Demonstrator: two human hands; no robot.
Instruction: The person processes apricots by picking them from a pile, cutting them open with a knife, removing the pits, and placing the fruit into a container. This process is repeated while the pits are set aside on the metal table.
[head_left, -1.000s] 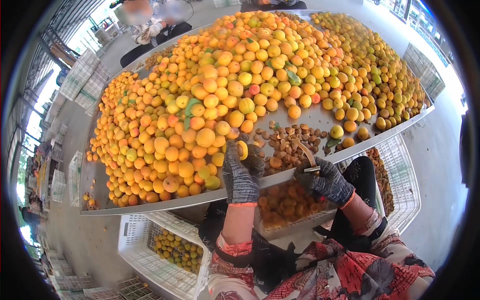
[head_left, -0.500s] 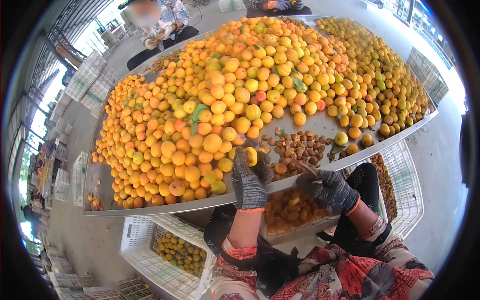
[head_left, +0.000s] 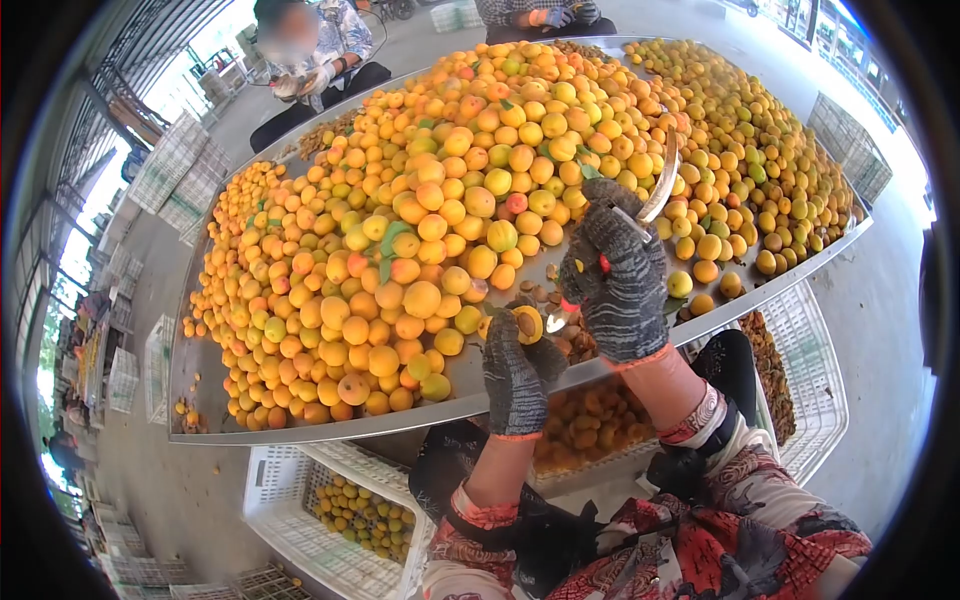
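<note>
My left hand [head_left: 517,372], in a grey knitted glove, is closed around a cut apricot [head_left: 529,324] near the front edge of the metal table. The apricot's open face is turned up, with a dark centre. My right hand [head_left: 625,275], in a matching glove, is closed around a curved metal cutting tool [head_left: 664,180]. Its curved piece rises above the fist, and a pointed metal tip with red beside it shows below, close to the apricot. The grip hides how these parts join. Behind both hands lies a big heap of whole apricots [head_left: 400,250]. Loose pits [head_left: 582,345] are partly hidden by my right hand.
The metal table's raised rim [head_left: 330,434] runs in front of me. Below it stand a white crate of greenish apricots [head_left: 275,500], a container of orange fruit [head_left: 600,420] and a white crate [head_left: 822,370] with brown pieces. Two people sit across the table.
My right hand has risen and moved inward above the table, bringing the curved tool into clear view. My left hand has shifted slightly right and down, and the apricot's cut face now shows.
</note>
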